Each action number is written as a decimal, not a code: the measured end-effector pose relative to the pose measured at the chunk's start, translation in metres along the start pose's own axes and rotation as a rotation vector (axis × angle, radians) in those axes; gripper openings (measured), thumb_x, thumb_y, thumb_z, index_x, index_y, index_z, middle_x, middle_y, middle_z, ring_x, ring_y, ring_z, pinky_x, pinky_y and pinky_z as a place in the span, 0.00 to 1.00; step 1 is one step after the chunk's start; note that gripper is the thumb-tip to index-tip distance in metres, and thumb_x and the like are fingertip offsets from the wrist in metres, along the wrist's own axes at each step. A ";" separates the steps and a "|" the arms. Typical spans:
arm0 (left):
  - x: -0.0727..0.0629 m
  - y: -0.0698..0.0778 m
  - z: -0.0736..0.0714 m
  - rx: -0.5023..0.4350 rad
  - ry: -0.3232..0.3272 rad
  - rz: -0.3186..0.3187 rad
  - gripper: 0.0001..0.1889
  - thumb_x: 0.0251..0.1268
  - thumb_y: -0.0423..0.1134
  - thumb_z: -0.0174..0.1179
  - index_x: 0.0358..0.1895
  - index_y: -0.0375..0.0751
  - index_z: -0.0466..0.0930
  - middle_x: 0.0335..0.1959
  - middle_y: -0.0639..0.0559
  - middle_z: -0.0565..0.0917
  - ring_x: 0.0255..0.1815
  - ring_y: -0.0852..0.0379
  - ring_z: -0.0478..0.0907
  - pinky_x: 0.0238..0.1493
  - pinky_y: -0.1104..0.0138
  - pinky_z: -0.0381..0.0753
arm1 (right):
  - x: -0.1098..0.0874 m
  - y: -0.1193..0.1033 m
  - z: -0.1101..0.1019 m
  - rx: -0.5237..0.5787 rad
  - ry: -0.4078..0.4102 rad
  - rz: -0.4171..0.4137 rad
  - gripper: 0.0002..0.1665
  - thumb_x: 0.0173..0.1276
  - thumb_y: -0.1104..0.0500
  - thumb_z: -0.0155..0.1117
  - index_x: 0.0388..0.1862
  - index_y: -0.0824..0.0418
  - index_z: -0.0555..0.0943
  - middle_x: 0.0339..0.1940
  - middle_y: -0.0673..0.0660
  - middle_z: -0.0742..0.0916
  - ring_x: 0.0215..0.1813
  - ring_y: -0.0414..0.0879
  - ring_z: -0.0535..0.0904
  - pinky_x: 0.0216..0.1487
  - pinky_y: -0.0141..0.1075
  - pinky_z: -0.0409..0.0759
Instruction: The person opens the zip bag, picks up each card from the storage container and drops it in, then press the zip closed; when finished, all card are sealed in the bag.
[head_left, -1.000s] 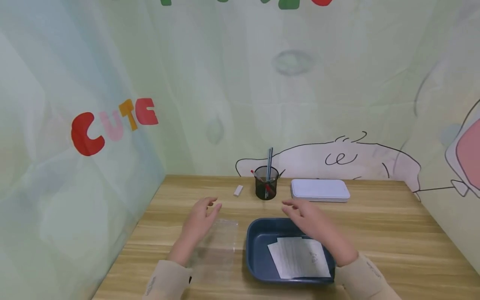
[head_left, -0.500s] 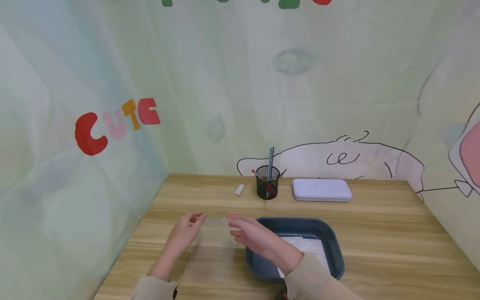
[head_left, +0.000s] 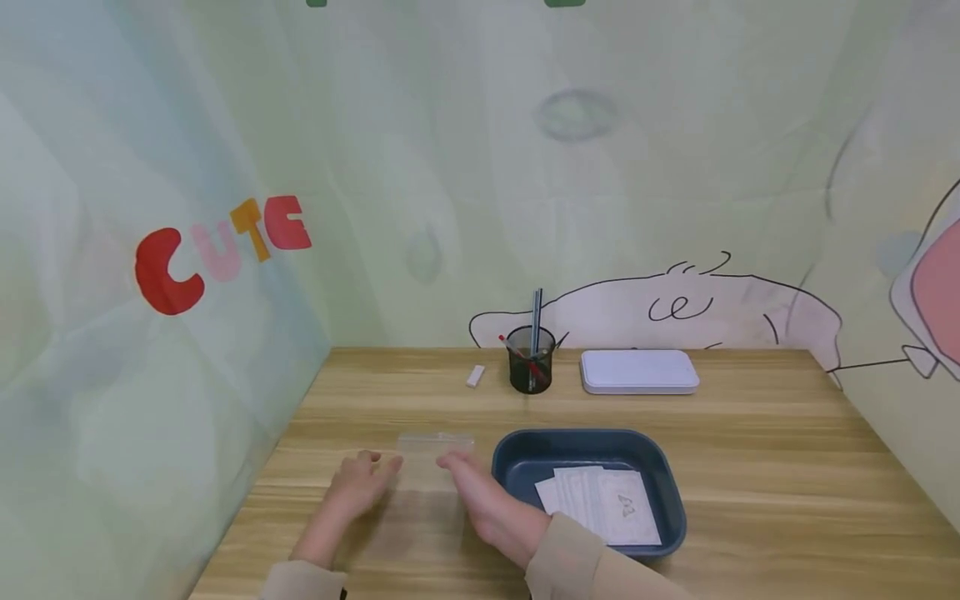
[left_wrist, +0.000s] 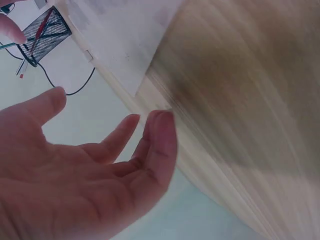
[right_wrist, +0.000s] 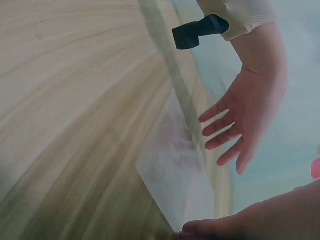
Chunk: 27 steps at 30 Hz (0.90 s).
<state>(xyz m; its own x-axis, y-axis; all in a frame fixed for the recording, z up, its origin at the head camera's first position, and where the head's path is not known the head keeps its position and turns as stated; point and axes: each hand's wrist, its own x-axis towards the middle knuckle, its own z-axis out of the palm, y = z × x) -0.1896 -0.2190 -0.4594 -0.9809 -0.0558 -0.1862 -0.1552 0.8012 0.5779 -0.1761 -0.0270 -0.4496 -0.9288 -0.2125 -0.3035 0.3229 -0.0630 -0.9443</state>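
A clear zip-top plastic bag (head_left: 426, 492) lies flat on the wooden table, its seal strip toward the back. My left hand (head_left: 357, 486) is at the bag's left edge, palm turned inward. Its fingers are loosely bent with nothing between them, as the left wrist view of that hand (left_wrist: 105, 170) shows. On the other side, my right hand (head_left: 483, 506) overlaps the bag's right edge, fingers extended and nothing gripped. In the right wrist view the bag (right_wrist: 175, 165) spreads between both hands; only part of the right hand (right_wrist: 265, 220) shows there.
Right of the bag stands a dark blue tray (head_left: 588, 435) holding several white printed cards (head_left: 626, 508). Farther back are a white eraser (head_left: 476, 377), a black mesh pen holder (head_left: 530, 372) with pencils, and a white case (head_left: 639, 372). Printed cloth walls (head_left: 420, 167) border the table.
My right hand has moved left from above the tray to the bag's right edge, uncovering the cards. My left hand has drawn back and left along the bag. The bag lies in about the same place.
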 end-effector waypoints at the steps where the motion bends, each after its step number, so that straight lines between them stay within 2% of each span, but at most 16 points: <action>1: -0.001 -0.001 0.001 0.014 -0.016 -0.024 0.41 0.71 0.61 0.44 0.63 0.18 0.62 0.56 0.18 0.66 0.57 0.24 0.65 0.54 0.37 0.69 | 0.000 0.002 0.001 0.005 -0.006 0.006 0.31 0.64 0.55 0.56 0.61 0.73 0.67 0.66 0.71 0.66 0.69 0.69 0.54 0.69 0.62 0.49; 4: -0.002 -0.003 0.003 0.032 -0.052 -0.059 0.46 0.69 0.65 0.42 0.63 0.16 0.59 0.60 0.15 0.61 0.60 0.21 0.59 0.57 0.35 0.64 | 0.000 0.005 0.002 0.021 -0.029 0.033 0.33 0.65 0.55 0.55 0.63 0.75 0.66 0.69 0.73 0.62 0.70 0.70 0.51 0.69 0.64 0.47; 8: -0.004 -0.005 0.004 0.030 -0.067 -0.075 0.48 0.68 0.67 0.41 0.64 0.17 0.58 0.60 0.14 0.59 0.60 0.20 0.59 0.57 0.34 0.64 | -0.001 0.008 0.002 0.047 -0.052 0.067 0.36 0.66 0.54 0.54 0.67 0.74 0.63 0.72 0.74 0.57 0.72 0.71 0.46 0.68 0.65 0.45; 13: -0.006 -0.006 0.004 -0.005 -0.067 -0.086 0.49 0.67 0.69 0.40 0.65 0.18 0.56 0.58 0.15 0.60 0.58 0.21 0.62 0.55 0.35 0.66 | -0.001 0.014 0.004 0.065 -0.013 0.068 0.39 0.65 0.54 0.54 0.69 0.73 0.60 0.69 0.73 0.60 0.69 0.69 0.53 0.69 0.62 0.48; 19: -0.009 -0.011 0.002 -0.050 -0.071 -0.098 0.46 0.70 0.64 0.42 0.65 0.17 0.54 0.60 0.14 0.58 0.60 0.21 0.60 0.57 0.35 0.65 | -0.001 0.019 0.009 0.058 0.006 0.099 0.36 0.61 0.53 0.56 0.65 0.71 0.66 0.66 0.70 0.63 0.66 0.69 0.55 0.68 0.65 0.47; 22: -0.009 -0.014 0.001 -0.057 -0.074 -0.093 0.44 0.72 0.61 0.42 0.65 0.16 0.54 0.60 0.14 0.59 0.61 0.22 0.60 0.58 0.37 0.65 | -0.001 0.020 0.010 0.057 0.016 0.102 0.33 0.62 0.54 0.56 0.62 0.71 0.68 0.61 0.67 0.66 0.61 0.65 0.60 0.66 0.64 0.50; 25: -0.009 -0.018 0.001 -0.058 -0.076 -0.099 0.45 0.71 0.63 0.41 0.64 0.15 0.54 0.59 0.15 0.61 0.60 0.23 0.62 0.58 0.38 0.67 | -0.002 0.022 0.011 0.057 0.029 0.084 0.27 0.62 0.55 0.56 0.56 0.71 0.71 0.53 0.66 0.70 0.53 0.61 0.65 0.61 0.59 0.60; 27: -0.009 -0.019 0.000 -0.056 -0.074 -0.106 0.46 0.71 0.64 0.40 0.64 0.15 0.55 0.58 0.15 0.63 0.60 0.24 0.64 0.57 0.39 0.68 | -0.002 0.023 0.012 0.070 0.036 0.072 0.30 0.62 0.57 0.55 0.59 0.73 0.68 0.54 0.68 0.71 0.53 0.61 0.67 0.60 0.56 0.64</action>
<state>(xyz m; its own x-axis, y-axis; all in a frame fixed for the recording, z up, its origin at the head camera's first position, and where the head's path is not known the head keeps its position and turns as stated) -0.1779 -0.2331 -0.4688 -0.9476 -0.0929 -0.3057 -0.2661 0.7588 0.5945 -0.1642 -0.0395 -0.4692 -0.9082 -0.1836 -0.3761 0.4000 -0.1168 -0.9090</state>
